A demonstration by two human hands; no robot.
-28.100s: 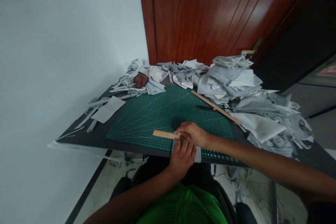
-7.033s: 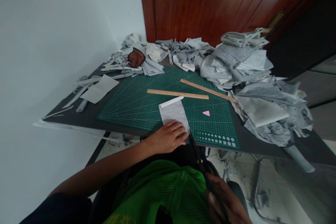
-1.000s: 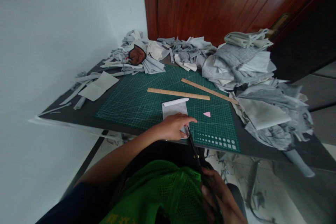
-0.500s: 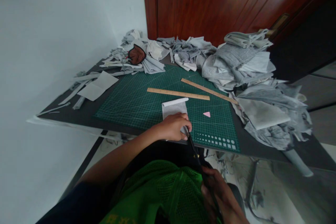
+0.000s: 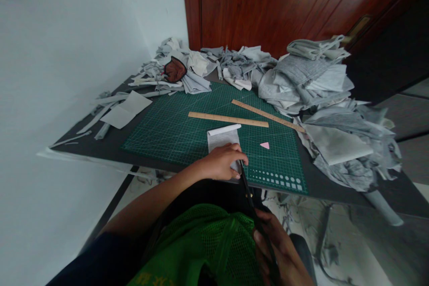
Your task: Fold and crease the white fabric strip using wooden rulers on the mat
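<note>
A small grey fabric piece (image 5: 231, 137) with a white rolled edge along its far side lies at the near edge of the green cutting mat (image 5: 161, 129). My left hand (image 5: 223, 163) presses on it, its thumb and fingers curled around the near right part, which it mostly hides. Low on the right, my right hand (image 5: 276, 248) grips black scissors (image 5: 248, 194) by the handles. Their narrow blades point up and away, with the tip at the fabric's right edge, close to my left fingers. The blades look nearly closed.
Two wooden rulers (image 5: 228, 119) and a pink triangular chalk (image 5: 264, 145) lie on the mat. Grey fabric heaps (image 5: 304, 80) fill the back and right. A pale folded sheet (image 5: 125, 109) and cloth strips lie left. A brown black-edged piece (image 5: 174, 69) rests on scraps.
The scissors and my right hand have shifted slightly left. My left index finger has stretched a little further right over the blade tip. The fabric stays in place.
</note>
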